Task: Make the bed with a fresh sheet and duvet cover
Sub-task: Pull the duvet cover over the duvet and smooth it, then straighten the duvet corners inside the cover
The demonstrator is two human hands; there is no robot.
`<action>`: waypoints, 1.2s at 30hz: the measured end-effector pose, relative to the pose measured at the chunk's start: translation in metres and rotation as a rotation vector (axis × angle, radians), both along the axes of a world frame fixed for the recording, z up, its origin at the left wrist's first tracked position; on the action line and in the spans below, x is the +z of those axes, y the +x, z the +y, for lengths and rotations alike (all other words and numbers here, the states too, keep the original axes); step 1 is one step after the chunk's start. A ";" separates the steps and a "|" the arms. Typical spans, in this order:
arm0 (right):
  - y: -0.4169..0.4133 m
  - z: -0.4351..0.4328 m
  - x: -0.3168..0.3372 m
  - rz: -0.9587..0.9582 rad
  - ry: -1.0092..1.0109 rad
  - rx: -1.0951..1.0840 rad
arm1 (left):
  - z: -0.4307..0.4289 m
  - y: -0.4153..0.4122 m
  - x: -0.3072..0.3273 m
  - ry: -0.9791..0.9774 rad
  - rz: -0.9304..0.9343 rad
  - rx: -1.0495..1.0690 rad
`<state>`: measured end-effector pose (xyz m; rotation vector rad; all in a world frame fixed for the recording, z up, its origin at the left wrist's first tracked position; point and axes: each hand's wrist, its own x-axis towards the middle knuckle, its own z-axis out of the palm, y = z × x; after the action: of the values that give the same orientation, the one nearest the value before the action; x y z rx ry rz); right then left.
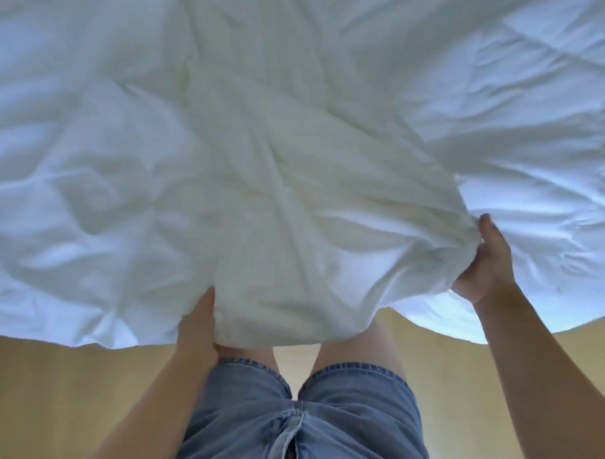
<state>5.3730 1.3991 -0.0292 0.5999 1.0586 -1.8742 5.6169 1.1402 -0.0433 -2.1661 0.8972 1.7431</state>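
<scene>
A crumpled white duvet cover [278,180] lies bunched over the middle of the bed, its near edge hanging in front of my legs. Beneath it spreads a white quilted duvet [523,141], showing at the right and left. My left hand [198,325] grips the cover's near edge at the lower middle, thumb on top and fingers tucked under the cloth. My right hand [485,259] grips a gathered fold of the cover further right and higher, thumb pointing up along the cloth.
I stand at the bed's near edge on a light wooden floor [48,392]. My legs in blue denim shorts [322,408] are just below the hanging bedding. White bedding fills the whole upper view; the bed's frame is hidden.
</scene>
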 end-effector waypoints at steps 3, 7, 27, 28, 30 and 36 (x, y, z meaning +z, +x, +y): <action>-0.054 -0.038 -0.001 -0.021 -0.233 0.173 | -0.002 -0.022 -0.015 0.050 -0.313 -0.542; -0.129 -0.099 0.022 0.090 -0.100 0.113 | -0.018 -0.099 0.010 -0.223 -0.438 -1.198; -0.075 0.172 -0.003 0.948 0.652 1.646 | 0.266 -0.097 0.008 -0.096 -0.283 -1.539; -0.069 0.190 0.002 0.955 0.626 1.693 | 0.267 -0.093 0.008 -0.138 -0.294 -1.479; -0.057 0.220 0.013 0.992 0.620 1.731 | 0.274 -0.093 0.006 -0.202 -0.261 -1.323; -0.021 0.331 0.038 0.954 0.675 1.738 | 0.424 -0.106 0.014 -0.253 0.000 -1.328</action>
<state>5.3522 1.7302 0.0084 -0.8621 1.8412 -0.0922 5.5104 1.5641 -0.0294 -1.0301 1.9570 0.9245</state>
